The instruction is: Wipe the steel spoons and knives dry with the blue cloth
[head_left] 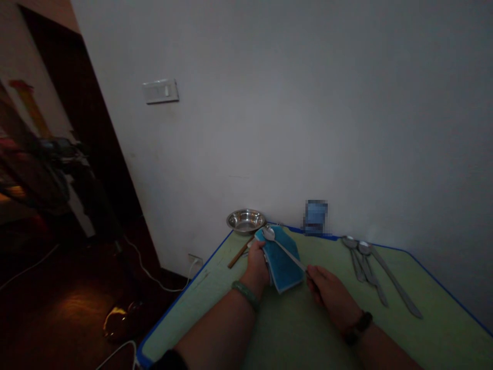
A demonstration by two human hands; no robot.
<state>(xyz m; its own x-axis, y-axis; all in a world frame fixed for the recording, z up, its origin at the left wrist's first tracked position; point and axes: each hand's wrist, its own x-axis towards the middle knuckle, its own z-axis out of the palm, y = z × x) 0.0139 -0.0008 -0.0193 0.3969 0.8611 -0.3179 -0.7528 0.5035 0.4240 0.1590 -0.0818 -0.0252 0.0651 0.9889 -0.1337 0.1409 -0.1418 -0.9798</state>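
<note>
My left hand is closed on a folded blue cloth with a pale edge, which lies across the palm. In my right hand the handle end of a long metal spoon is gripped. The spoon slants up to the left over the cloth, and its bowl rests on or just above the cloth near my left fingertips. Whether bowl and cloth touch I cannot tell. A brown stick-like utensil lies left of my left hand, partly hidden by it.
A shiny metal bowl stands at the table's back left corner. Several metal spoons and a long table knife lie at the right. A blurred-out upright object leans near the wall. The green table has a blue edge.
</note>
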